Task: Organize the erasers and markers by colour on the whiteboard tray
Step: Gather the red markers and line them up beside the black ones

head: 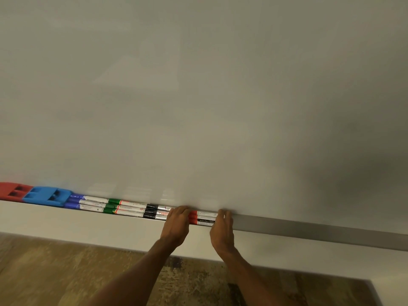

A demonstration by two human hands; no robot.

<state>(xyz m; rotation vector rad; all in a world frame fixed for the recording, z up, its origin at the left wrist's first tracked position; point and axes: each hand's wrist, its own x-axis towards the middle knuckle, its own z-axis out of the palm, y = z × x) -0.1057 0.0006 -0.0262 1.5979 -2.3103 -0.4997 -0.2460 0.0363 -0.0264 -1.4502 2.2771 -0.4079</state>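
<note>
both our hands at the red markers on the tray

our left hand (176, 219) and right hand (221, 221) curl, fingers bent, over the ends of the red markers (202, 218) on the tray (309, 228); leftward lie black markers (151, 211), green markers (112, 206), blue markers (74, 200), a blue eraser (46, 197) and a red eraser (12, 191).

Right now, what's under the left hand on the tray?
The left hand covers the gap between the black markers and red markers on the tray; their ends beneath it are hidden.
</note>
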